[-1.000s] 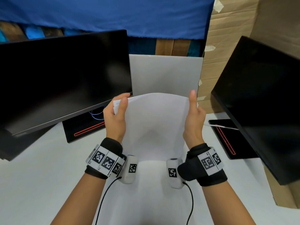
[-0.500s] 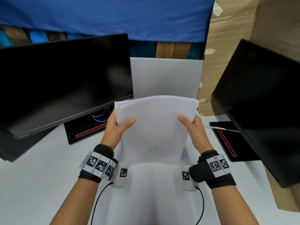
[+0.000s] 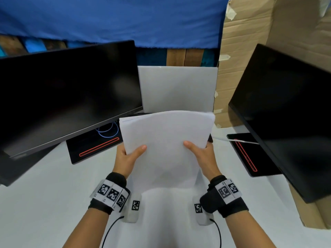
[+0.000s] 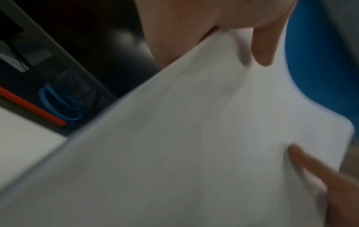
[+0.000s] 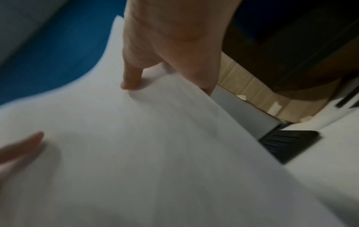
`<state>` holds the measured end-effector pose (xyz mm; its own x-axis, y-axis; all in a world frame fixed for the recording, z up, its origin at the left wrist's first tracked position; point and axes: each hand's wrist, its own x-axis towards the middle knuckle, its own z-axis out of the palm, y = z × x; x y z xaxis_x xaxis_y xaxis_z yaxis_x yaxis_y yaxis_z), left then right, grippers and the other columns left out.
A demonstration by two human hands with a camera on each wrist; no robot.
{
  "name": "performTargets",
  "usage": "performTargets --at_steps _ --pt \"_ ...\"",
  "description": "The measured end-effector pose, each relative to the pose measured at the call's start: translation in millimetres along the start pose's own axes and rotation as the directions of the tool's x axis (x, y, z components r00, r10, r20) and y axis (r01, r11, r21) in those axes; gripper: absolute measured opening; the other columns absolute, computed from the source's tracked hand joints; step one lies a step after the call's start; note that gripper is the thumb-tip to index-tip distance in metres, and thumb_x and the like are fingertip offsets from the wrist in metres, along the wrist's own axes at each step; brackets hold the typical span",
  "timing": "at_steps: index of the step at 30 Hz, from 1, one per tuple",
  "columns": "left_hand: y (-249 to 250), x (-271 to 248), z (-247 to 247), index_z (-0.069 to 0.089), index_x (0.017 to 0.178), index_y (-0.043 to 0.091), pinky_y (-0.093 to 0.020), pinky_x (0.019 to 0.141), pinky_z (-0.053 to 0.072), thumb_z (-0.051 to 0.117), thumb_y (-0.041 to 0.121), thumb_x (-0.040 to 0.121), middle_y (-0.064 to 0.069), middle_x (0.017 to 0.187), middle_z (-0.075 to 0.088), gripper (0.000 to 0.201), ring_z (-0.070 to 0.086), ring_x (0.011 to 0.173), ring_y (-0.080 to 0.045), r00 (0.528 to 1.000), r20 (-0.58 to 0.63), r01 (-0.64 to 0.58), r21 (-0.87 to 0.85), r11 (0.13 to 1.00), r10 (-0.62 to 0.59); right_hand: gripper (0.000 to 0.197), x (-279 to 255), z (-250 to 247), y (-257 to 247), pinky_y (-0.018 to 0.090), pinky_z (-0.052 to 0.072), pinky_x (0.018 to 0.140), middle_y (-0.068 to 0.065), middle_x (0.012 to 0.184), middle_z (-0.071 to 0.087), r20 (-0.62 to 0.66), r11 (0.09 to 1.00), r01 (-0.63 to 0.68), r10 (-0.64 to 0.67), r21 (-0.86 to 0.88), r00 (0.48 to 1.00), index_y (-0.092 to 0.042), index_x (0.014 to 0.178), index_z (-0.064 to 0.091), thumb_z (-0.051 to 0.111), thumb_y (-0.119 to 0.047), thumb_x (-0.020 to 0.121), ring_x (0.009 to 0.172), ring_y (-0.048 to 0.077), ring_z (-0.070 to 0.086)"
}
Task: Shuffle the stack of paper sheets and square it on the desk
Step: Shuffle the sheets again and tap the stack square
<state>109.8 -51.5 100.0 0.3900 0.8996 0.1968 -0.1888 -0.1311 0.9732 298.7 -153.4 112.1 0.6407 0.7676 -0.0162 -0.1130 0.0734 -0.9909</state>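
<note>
A stack of white paper sheets (image 3: 166, 147) stands tilted above the white desk (image 3: 44, 203), its top edge bowed away from me. My left hand (image 3: 128, 154) grips the stack's left edge, thumb on the near face. My right hand (image 3: 202, 153) grips the right edge the same way. The fingers behind the sheets are hidden in the head view. In the left wrist view the paper (image 4: 174, 145) fills the frame under the left hand (image 4: 252, 46). The right wrist view shows the paper (image 5: 155, 145) held by the right hand (image 5: 155, 61).
A black monitor (image 3: 68, 97) stands at the left and another monitor (image 3: 286, 119) at the right, each on a black base with a red line. A white panel (image 3: 177, 88) leans at the back. Cardboard (image 3: 241, 51) rises behind the right monitor. Blue cable (image 3: 107, 130) lies under the left monitor.
Both hands slid down from the stack's upper corners to its side edges and now pinch it with thumbs in front. The stack tilted and came a little nearer.
</note>
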Motion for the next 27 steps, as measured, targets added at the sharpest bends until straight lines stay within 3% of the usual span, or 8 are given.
performTargets --at_steps 3,6,9,11,15,21,24,27 --pt "-14.9 -9.4 6.3 0.061 0.076 0.026 -0.009 0.055 0.052 0.074 0.018 0.065 0.024 0.062 0.072 0.019 0.066 0.061 0.003 0.992 -0.055 0.110 0.000 0.994 -0.109 0.020 -5.6 2.2 11.4 0.008 0.051 0.052 -0.007 0.080 0.066 -0.015 0.998 -0.059 0.059 -0.014 0.998 -0.023 0.076 0.061 0.072 -0.007 0.074 0.074 0.009 0.063" --pt "-6.4 -5.1 8.2 0.059 0.079 0.028 -0.008 0.057 0.052 0.063 -0.001 0.078 0.028 0.065 0.071 0.030 0.066 0.065 0.006 0.997 -0.034 0.066 0.017 0.998 -0.065 0.023 -2.7 2.3 2.0 0.008 0.052 0.055 -0.009 0.080 0.065 -0.007 1.000 0.012 -0.012 0.019 1.000 -0.024 0.077 0.061 0.071 -0.003 0.075 0.068 0.000 0.065" --pt "12.1 1.3 5.4 0.063 0.080 0.031 -0.009 0.061 0.052 0.073 0.019 0.071 0.025 0.072 0.073 0.018 0.067 0.071 0.006 0.999 0.019 -0.032 -0.014 0.999 0.032 0.023 1.3 -0.7 -10.9 0.010 0.053 0.059 -0.006 0.083 0.066 0.032 0.995 0.079 -0.081 0.061 0.996 -0.023 0.080 0.062 0.069 -0.002 0.076 0.064 -0.006 0.067" --pt "16.2 2.2 3.1 0.067 0.078 0.031 -0.012 0.062 0.053 0.078 0.035 0.056 0.023 0.075 0.074 0.025 0.068 0.073 0.003 0.997 0.045 -0.055 -0.006 0.998 0.056 0.020 3.0 -3.0 -10.3 0.011 0.053 0.059 -0.004 0.084 0.067 0.032 0.994 0.091 -0.093 0.060 0.995 -0.020 0.082 0.063 0.068 -0.002 0.077 0.065 -0.006 0.067" --pt "0.0 -1.1 2.2 0.061 0.081 0.029 -0.015 0.064 0.055 0.071 0.011 0.068 0.025 0.072 0.073 0.024 0.067 0.070 0.005 1.000 -0.004 0.024 0.042 0.999 -0.024 0.019 0.5 -5.6 9.8 0.011 0.053 0.058 -0.004 0.087 0.067 -0.005 0.999 0.041 -0.041 -0.001 0.999 -0.021 0.085 0.062 0.071 -0.007 0.075 0.066 -0.005 0.067" --pt "-19.4 -8.1 6.5 0.059 0.080 0.029 -0.013 0.065 0.054 0.064 0.004 0.079 0.006 0.084 0.065 0.025 0.065 0.066 0.010 0.991 -0.034 0.135 0.089 0.987 -0.133 0.019 -5.3 -3.6 29.9 0.008 0.051 0.052 -0.006 0.079 0.066 -0.008 0.998 -0.049 0.049 -0.040 0.999 -0.023 0.076 0.061 0.071 -0.006 0.076 0.058 -0.006 0.066" --pt "-24.7 -10.3 8.7 0.058 0.085 0.021 -0.017 0.071 0.054 0.062 0.007 0.081 0.004 0.088 0.063 0.015 0.065 0.069 0.003 0.978 -0.039 0.208 0.094 0.974 -0.205 0.015 -2.3 -7.1 45.7 0.012 0.052 0.057 -0.003 0.084 0.068 -0.012 0.991 -0.106 0.106 -0.086 0.994 -0.021 0.080 0.063 0.071 -0.009 0.076 0.069 0.002 0.068" --pt "-38.8 -20.4 7.8 0.053 0.105 0.011 -0.029 0.080 0.045 0.058 0.012 0.085 -0.008 0.102 0.062 0.021 0.059 0.089 -0.019 0.938 -0.038 0.346 0.170 0.923 -0.345 0.029 -3.7 -9.5 74.1 0.030 0.054 0.079 0.013 0.105 0.069 -0.020 0.950 -0.223 0.224 -0.218 0.974 -0.008 0.104 0.064 0.071 -0.016 0.077 0.095 0.026 0.065"
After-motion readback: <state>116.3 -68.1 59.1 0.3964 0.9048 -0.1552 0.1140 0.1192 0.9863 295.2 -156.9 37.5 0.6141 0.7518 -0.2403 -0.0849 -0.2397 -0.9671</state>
